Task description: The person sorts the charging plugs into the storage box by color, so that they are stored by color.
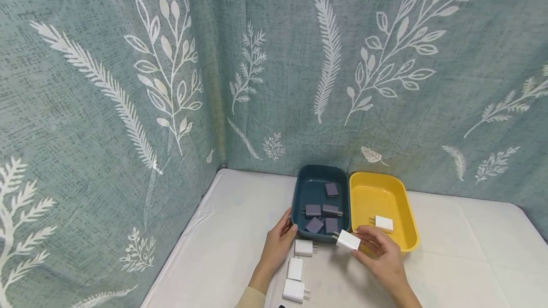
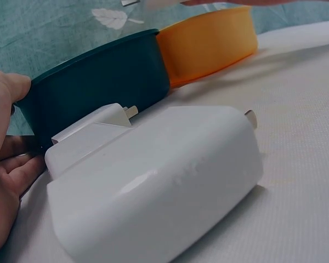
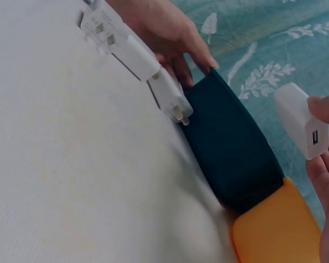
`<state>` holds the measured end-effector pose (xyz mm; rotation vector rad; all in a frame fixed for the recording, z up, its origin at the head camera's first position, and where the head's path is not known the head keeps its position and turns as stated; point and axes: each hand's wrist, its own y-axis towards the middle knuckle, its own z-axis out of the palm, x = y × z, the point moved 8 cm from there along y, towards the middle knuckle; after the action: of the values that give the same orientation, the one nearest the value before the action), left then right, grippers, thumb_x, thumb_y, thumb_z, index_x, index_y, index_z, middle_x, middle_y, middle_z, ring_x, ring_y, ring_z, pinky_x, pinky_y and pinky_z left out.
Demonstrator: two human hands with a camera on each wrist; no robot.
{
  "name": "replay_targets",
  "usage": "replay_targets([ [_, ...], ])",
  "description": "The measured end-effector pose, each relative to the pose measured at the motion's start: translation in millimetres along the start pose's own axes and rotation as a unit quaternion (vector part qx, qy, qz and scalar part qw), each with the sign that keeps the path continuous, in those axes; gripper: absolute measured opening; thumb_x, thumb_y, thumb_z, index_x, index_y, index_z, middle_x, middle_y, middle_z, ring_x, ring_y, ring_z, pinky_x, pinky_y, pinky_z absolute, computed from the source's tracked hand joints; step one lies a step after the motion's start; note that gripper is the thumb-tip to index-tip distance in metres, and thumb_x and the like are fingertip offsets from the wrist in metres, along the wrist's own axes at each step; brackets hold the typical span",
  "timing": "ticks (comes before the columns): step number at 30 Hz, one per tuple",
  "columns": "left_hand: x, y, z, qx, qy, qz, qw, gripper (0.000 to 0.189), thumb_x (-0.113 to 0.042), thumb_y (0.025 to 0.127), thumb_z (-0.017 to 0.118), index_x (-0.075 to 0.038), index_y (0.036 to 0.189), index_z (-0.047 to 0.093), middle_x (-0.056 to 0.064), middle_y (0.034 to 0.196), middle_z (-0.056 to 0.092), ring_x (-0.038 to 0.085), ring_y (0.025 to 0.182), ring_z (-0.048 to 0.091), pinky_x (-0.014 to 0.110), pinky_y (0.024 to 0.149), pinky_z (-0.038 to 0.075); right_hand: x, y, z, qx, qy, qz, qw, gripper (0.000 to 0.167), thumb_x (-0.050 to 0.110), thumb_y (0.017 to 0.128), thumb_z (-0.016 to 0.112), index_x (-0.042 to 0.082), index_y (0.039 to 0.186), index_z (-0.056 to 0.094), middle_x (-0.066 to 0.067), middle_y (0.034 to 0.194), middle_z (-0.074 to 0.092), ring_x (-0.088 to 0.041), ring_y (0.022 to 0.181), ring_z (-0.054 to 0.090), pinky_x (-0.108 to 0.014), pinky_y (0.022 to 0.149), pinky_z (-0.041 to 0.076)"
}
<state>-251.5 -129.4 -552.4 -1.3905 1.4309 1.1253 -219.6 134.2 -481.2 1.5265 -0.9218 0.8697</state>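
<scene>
Left hand (image 1: 277, 244), thumb on the rim and fingers bent beneath, gripping the near-left corner of a teal bin (image 1: 314, 189); three white chargers (image 1: 294, 290) on the table just in front, five dark chargers (image 1: 313, 211) inside. One raised white charger (image 1: 348, 240), near that bin's near-right corner, pinched between thumb and fingers of the right hand (image 1: 384, 255). Yellow bin (image 1: 374, 194), beside the teal, containing a single white charger (image 1: 384, 223).

Free tabletop (image 1: 239, 232) L of dk-teal tray (image 1: 314, 190) past left hand (image 1: 279, 242), 3 wht plug chargers (image 1: 295, 269) blocking its front-L, yellow tray (image 1: 372, 198) tight on R, curtain (image 1: 274, 84) bhd
</scene>
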Motion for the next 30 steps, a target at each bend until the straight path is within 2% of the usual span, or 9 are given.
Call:
replay_targets([
  [2, 0.1, -0.3, 0.1, -0.001, 0.000, 0.006, 1.0000, 0.055, -0.035, 0.100, 0.054, -0.025, 0.151, 0.036, 0.008, 0.150, 0.047, 0.024, 0.136, 0.050, 0.034, 0.112, 0.043, 0.8, 1.4, -2.6, -0.014, -0.007, 0.002, 0.9999, 0.055, -0.021, 0.064, 0.078, -0.013, 0.115, 0.059, 0.004, 0.111, 0.066, -0.004, 0.098, 0.068, -0.020, 0.084, 0.059],
  [6, -1.6, -0.5, -0.2, -0.002, -0.003, 0.019, 0.9998, 0.055, -0.034, 0.100, 0.054, -0.022, 0.151, 0.037, 0.011, 0.149, 0.047, 0.027, 0.135, 0.050, 0.036, 0.111, 0.043, 1.5, 3.9, -8.4, -0.040, -0.030, 0.017, 0.9986, 0.056, -0.020, 0.062, 0.079, -0.009, 0.114, 0.061, -0.010, 0.109, 0.065, -0.004, 0.097, 0.068, -0.021, 0.082, 0.059],
  [8, -2.0, -0.7, -0.5, -0.003, -0.003, 0.019, 0.9998, 0.055, -0.035, 0.100, 0.054, -0.022, 0.151, 0.037, 0.011, 0.149, 0.047, 0.027, 0.135, 0.050, 0.036, 0.111, 0.043, 1.1, 4.6, -11.4, -0.047, -0.046, 0.025, 0.9975, 0.056, -0.018, 0.063, 0.080, -0.006, 0.115, 0.062, -0.011, 0.109, 0.064, -0.004, 0.097, 0.068, -0.021, 0.082, 0.059],
  [12, -0.3, -0.2, 1.9, -0.006, 0.001, 0.008, 0.9999, 0.055, -0.035, 0.100, 0.054, -0.025, 0.151, 0.037, 0.009, 0.149, 0.047, 0.025, 0.135, 0.050, 0.035, 0.111, 0.043, -3.9, 7.5, -19.6, -0.058, -0.065, 0.038, 0.9954, 0.056, -0.013, 0.064, 0.083, -0.002, 0.115, 0.063, 0.000, 0.109, 0.066, -0.003, 0.096, 0.068, -0.021, 0.082, 0.060],
  [16, 2.1, 0.6, 4.8, -0.013, 0.004, 0.002, 0.9999, 0.055, -0.037, 0.100, 0.054, -0.028, 0.151, 0.036, 0.007, 0.150, 0.047, 0.022, 0.136, 0.050, 0.033, 0.111, 0.043, -7.6, 11.4, -25.7, -0.069, -0.066, 0.045, 0.9944, 0.057, -0.014, 0.064, 0.082, -0.003, 0.117, 0.063, 0.011, 0.108, 0.064, -0.001, 0.095, 0.067, -0.018, 0.082, 0.059],
  [20, 1.4, 1.5, 7.6, -0.022, 0.011, 0.010, 0.9997, 0.055, -0.037, 0.100, 0.053, -0.026, 0.151, 0.036, 0.007, 0.149, 0.047, 0.023, 0.135, 0.050, 0.034, 0.111, 0.044, -11.7, 16.8, -32.6, -0.084, -0.043, 0.056, 0.9940, 0.057, -0.020, 0.064, 0.078, -0.007, 0.117, 0.061, 0.001, 0.110, 0.065, 0.000, 0.095, 0.068, -0.016, 0.084, 0.058],
  [22, -3.6, 0.6, 8.8, -0.023, 0.005, 0.009, 0.9997, 0.055, -0.032, 0.101, 0.053, -0.023, 0.151, 0.036, 0.009, 0.149, 0.047, 0.025, 0.136, 0.049, 0.036, 0.111, 0.043, -14.1, 19.6, -36.7, -0.092, -0.041, 0.064, 0.9929, 0.056, -0.020, 0.065, 0.078, -0.008, 0.117, 0.061, -0.002, 0.110, 0.064, 0.001, 0.095, 0.067, -0.015, 0.084, 0.057],
  [28, -32.2, -6.3, 9.6, -0.021, 0.001, 0.000, 0.9998, 0.054, -0.022, 0.101, 0.052, -0.011, 0.151, 0.035, 0.015, 0.149, 0.045, 0.029, 0.136, 0.048, 0.037, 0.111, 0.042, -23.6, 28.8, -47.8, -0.106, -0.053, 0.090, 0.9889, 0.054, -0.015, 0.067, 0.080, -0.005, 0.117, 0.061, -0.010, 0.111, 0.065, 0.004, 0.093, 0.066, -0.013, 0.083, 0.056],
  [30, -35.9, -7.0, 10.7, -0.020, 0.001, -0.004, 0.9998, 0.054, -0.022, 0.101, 0.051, -0.010, 0.152, 0.035, 0.014, 0.150, 0.044, 0.028, 0.137, 0.048, 0.036, 0.112, 0.042, -27.1, 31.4, -51.3, -0.112, -0.051, 0.097, 0.9876, 0.053, -0.014, 0.067, 0.080, -0.004, 0.116, 0.062, -0.012, 0.111, 0.065, 0.005, 0.092, 0.066, -0.013, 0.083, 0.056],
])
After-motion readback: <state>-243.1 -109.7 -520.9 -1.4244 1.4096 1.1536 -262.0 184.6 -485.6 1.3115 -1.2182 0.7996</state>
